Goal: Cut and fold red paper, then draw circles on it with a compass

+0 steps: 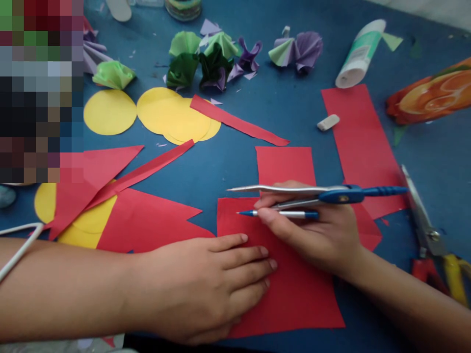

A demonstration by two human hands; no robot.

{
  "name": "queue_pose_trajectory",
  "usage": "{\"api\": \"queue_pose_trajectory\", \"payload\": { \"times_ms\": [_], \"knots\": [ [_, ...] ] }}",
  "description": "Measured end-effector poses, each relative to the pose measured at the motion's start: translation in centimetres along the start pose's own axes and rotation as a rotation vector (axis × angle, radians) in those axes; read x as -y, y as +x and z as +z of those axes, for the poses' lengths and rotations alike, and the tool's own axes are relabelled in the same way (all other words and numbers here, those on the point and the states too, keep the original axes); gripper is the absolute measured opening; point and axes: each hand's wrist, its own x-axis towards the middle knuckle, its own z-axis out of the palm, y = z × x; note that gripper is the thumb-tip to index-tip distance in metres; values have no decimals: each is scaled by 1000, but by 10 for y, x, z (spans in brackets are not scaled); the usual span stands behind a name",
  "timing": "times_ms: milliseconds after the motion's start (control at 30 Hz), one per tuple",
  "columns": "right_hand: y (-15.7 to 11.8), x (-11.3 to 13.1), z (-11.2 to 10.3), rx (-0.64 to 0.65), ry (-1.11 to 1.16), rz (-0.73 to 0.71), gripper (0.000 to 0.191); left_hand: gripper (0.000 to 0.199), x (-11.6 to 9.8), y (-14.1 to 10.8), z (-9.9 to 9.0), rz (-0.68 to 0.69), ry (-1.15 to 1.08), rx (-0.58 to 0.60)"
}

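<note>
Head view: yellow circles (110, 112) cut, far left; folded fans (309, 51) made, farther off. Near red sheet (294, 299) uncut, no drawn curve visible from here. Compass (344, 195) pinched in right hand (316, 230), sideways over sheet's far left part; pencil tip (247, 213) contact: can't tell. Left hand (221, 279) flat on sheet, fingers loosely spread, gripping nothing.

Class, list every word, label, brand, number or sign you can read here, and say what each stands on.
No text can be read.
White-and-green cylindrical tube: fine label print, too small and blurred to read.
Blue-and-silver metal drawing compass: small mark on the hinge, too small to read.
Shiny orange packet with fruit pictures: no readable words on the part in view.
</note>
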Motion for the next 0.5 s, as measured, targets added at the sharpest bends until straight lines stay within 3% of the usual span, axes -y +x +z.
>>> {"api": "queue_pose_trajectory", "payload": {
  "times_ms": [133,500],
  "knots": [
    [6,-9,-11,-54,2,-24,12,44,0,0,0,-11,-5,31],
    [12,-10,-15,36,-13,53,12,45,0,-1,-1,-14,-28,35]
  ]
}}
